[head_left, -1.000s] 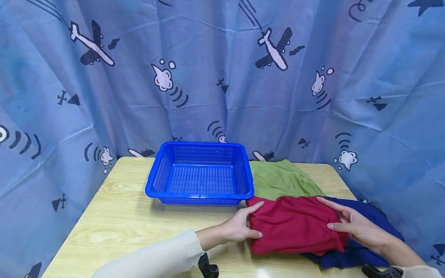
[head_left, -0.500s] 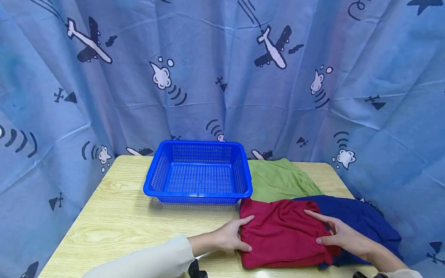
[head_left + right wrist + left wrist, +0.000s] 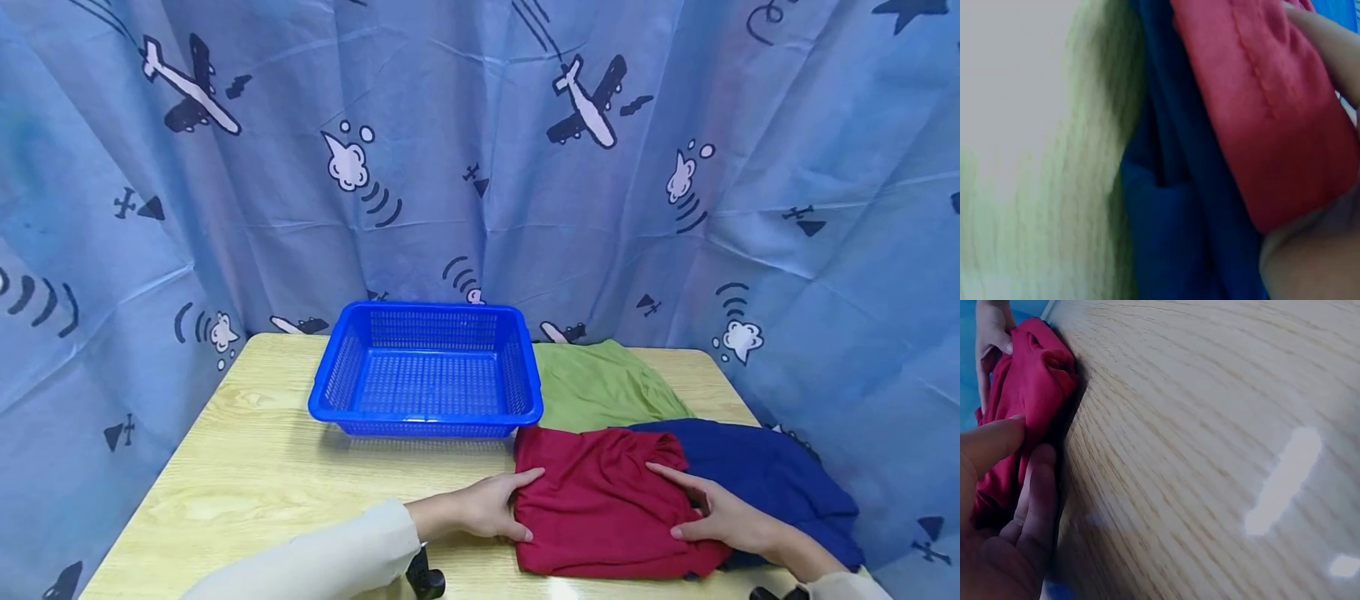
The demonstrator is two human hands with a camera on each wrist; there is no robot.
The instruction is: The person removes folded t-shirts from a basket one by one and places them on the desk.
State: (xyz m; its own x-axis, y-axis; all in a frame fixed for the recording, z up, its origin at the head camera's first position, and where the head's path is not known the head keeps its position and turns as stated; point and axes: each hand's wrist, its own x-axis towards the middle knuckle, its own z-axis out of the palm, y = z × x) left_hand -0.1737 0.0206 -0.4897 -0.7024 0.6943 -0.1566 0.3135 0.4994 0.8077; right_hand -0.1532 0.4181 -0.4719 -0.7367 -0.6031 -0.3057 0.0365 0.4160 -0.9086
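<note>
A folded red garment (image 3: 592,508) lies at the front right of the table, with a stitched hem showing in the right wrist view. My left hand (image 3: 491,506) grips its left edge; in the left wrist view the thumb lies on top and the other fingers reach around the lower side. At the opposite end my right hand (image 3: 720,512) holds the garment, thumb and forefinger on the cloth and the remaining fingers hidden under it. Part of a dark blue garment (image 3: 765,483) lies beside and behind the red one, close below the right hand.
An empty blue plastic basket (image 3: 426,428) stands at the back middle of the wooden table (image 3: 247,467). To its right a green garment (image 3: 600,383) is spread flat. A blue curtain (image 3: 420,150) printed with airplanes hangs behind and beside the table.
Both hands have carried the red garment left and toward the front edge, uncovering more of the dark blue one. During the last half second it has shifted only slightly.
</note>
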